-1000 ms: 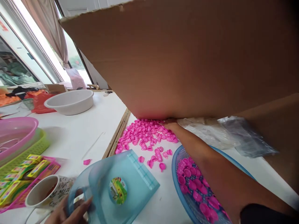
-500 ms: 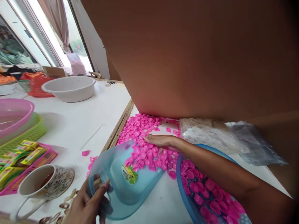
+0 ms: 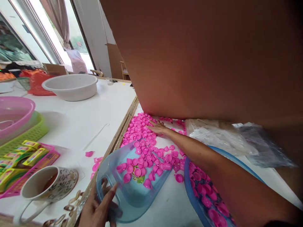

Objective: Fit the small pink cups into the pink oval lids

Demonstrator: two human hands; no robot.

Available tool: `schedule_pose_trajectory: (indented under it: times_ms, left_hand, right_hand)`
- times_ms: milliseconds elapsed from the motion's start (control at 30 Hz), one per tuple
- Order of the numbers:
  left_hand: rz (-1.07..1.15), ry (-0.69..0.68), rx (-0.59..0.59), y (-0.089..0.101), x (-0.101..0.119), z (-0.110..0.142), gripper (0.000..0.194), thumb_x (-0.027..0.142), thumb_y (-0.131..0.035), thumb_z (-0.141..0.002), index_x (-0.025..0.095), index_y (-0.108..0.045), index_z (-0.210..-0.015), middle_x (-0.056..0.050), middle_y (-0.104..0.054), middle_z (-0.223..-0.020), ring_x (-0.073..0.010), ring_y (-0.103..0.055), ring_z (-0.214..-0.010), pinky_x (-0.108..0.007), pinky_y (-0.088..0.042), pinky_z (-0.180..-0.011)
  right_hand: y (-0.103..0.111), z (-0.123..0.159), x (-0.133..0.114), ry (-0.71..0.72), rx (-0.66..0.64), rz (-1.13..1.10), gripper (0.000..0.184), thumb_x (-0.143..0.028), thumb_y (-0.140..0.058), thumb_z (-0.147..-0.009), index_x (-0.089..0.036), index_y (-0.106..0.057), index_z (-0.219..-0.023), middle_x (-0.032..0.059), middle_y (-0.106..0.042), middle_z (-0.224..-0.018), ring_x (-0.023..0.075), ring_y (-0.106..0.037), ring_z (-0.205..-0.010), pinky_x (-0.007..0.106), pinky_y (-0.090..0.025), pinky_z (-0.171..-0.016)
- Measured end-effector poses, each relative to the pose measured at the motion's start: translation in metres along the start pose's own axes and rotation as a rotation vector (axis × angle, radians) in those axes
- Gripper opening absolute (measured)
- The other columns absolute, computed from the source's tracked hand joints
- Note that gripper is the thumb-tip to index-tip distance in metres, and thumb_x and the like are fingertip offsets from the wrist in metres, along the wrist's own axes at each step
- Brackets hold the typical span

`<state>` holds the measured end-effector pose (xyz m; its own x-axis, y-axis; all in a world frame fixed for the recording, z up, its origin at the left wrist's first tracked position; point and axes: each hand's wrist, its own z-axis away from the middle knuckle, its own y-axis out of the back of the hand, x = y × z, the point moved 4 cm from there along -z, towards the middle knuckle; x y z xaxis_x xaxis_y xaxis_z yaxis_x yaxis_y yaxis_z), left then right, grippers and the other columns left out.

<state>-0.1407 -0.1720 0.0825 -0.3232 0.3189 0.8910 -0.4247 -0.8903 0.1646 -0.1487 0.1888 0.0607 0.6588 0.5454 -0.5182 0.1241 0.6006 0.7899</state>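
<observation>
My left hand [image 3: 99, 205] grips the handle cut-out of a translucent blue plastic scoop tray [image 3: 130, 209], thumb on top. The tray lies tilted at the table's front, its far edge in among small pink plastic cup-shaped pieces [image 3: 139, 126]. Many of these pieces lie in the tray, partly covering a green and yellow sticker [image 3: 140, 179]. My right hand [image 3: 157, 128] reaches over to the far pile, fingers spread and touching the pieces. Under my right forearm stands a blue basin [image 3: 189, 192] holding more pink pieces; the arm hides part of it.
A big cardboard sheet [image 3: 201, 63] rises behind the pile. Clear plastic bags [image 3: 217, 135] lie at right. To the left are a flowered mug [image 3: 62, 183] of dark drink, a pink basket of small boxes [image 3: 35, 157], a pink basin [image 3: 19, 104] and a white basin [image 3: 73, 91].
My right hand has moved away from the tray to the far pile, and its fingers have spread. More pink pieces lie in the tray, now over the sticker. My left hand keeps its grip.
</observation>
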Motion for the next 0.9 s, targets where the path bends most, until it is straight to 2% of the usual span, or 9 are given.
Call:
schedule_pose_trajectory:
  times_ms: [167,333,400,500,567,633,767,833,900]
  left_hand:
    - [0.173,0.182,-0.112,-0.01,-0.003,0.008,0.074,0.042,-0.073,-0.063,0.021,-0.041,-0.127,0.003,-0.051,-0.064,-0.0115,-0.05,-0.043,-0.02,-0.036,-0.034]
    - [0.335,0.09,-0.115,-0.012,-0.006,0.012,0.061,0.036,-0.076,-0.058,0.022,-0.049,-0.111,0.005,-0.048,-0.069,-0.0085,-0.046,-0.045,-0.018,-0.033,-0.028]
    - [0.405,0.045,-0.135,-0.009,-0.01,0.012,0.053,0.033,-0.079,-0.055,0.021,-0.052,-0.099,0.006,-0.046,-0.069,-0.0069,-0.045,-0.046,-0.016,-0.032,-0.027]
    - [0.496,0.059,-0.154,0.002,-0.023,0.011,0.046,0.027,-0.08,-0.053,0.021,-0.053,-0.09,0.007,-0.044,-0.067,-0.0057,-0.045,-0.047,-0.013,-0.031,-0.028]
    - [0.552,0.095,-0.181,0.011,-0.031,0.01,0.041,0.021,-0.079,-0.054,0.021,-0.054,-0.086,0.007,-0.044,-0.065,-0.0052,-0.046,-0.048,-0.011,-0.035,-0.031]
    - [0.588,0.121,-0.184,0.02,-0.033,0.01,0.036,0.017,-0.076,-0.056,0.021,-0.056,-0.084,0.007,-0.046,-0.064,-0.0051,-0.048,-0.049,-0.011,-0.042,-0.037]
    - [0.58,0.119,-0.175,0.035,-0.015,0.015,0.031,0.011,-0.072,-0.055,0.021,-0.06,-0.082,0.006,-0.05,-0.062,-0.0055,-0.047,-0.047,-0.013,-0.045,-0.038]
    - [0.54,0.122,-0.193,0.038,0.0,0.017,0.033,0.01,-0.071,-0.053,0.023,-0.061,-0.081,0.005,-0.053,-0.063,-0.0059,-0.045,-0.045,-0.013,-0.042,-0.034]
    - [0.463,0.114,-0.202,0.037,0.017,0.019,0.034,0.013,-0.07,-0.053,0.026,-0.062,-0.084,0.004,-0.059,-0.07,-0.0079,-0.048,-0.047,-0.016,-0.044,-0.035]
  right_hand:
    - [-0.029,0.043,-0.017,0.039,-0.149,0.042,0.082,-0.079,-0.034,-0.074,-0.035,-0.024,-0.143,0.0112,-0.016,-0.149,0.0439,-0.012,-0.135,0.06,-0.021,-0.103]
    - [-0.05,0.105,-0.043,0.105,-0.184,0.02,0.072,-0.069,-0.035,-0.082,-0.033,-0.027,-0.143,0.0094,-0.011,-0.151,0.0417,-0.008,-0.136,0.062,-0.018,-0.104]
    - [-0.062,0.132,-0.059,0.234,-0.193,0.032,0.061,-0.058,-0.037,-0.087,-0.031,-0.031,-0.142,0.0079,-0.013,-0.152,0.0393,-0.006,-0.137,0.062,-0.017,-0.105]
    - [-0.075,0.175,-0.084,0.577,-0.164,0.203,0.043,-0.031,-0.045,-0.087,-0.031,-0.049,-0.13,0.0052,-0.024,-0.15,0.0367,-0.009,-0.138,0.064,-0.015,-0.105]
    - [-0.075,0.205,-0.095,0.764,-0.104,0.312,0.038,-0.021,-0.046,-0.086,-0.03,-0.058,-0.12,0.0023,-0.028,-0.149,0.0345,-0.005,-0.139,0.063,-0.014,-0.107]
    - [-0.061,0.234,-0.099,0.829,0.004,0.327,0.034,-0.023,-0.042,-0.089,-0.03,-0.061,-0.117,-0.001,-0.029,-0.148,0.0306,-0.004,-0.14,0.058,-0.014,-0.11]
    - [-0.008,0.298,-0.067,0.592,0.399,0.114,0.042,-0.043,-0.037,-0.093,-0.029,-0.048,-0.131,0.0005,-0.03,-0.148,0.0278,-0.019,-0.137,0.05,-0.022,-0.111]
    - [0.009,0.333,-0.029,0.414,0.567,0.056,0.048,-0.05,-0.04,-0.09,-0.026,-0.048,-0.131,0.0054,-0.038,-0.143,0.0293,-0.03,-0.132,0.049,-0.025,-0.109]
    - [0.004,0.365,0.018,0.278,0.578,0.116,0.05,-0.054,-0.046,-0.087,-0.024,-0.055,-0.125,0.0094,-0.048,-0.134,0.0309,-0.039,-0.124,0.049,-0.028,-0.106]
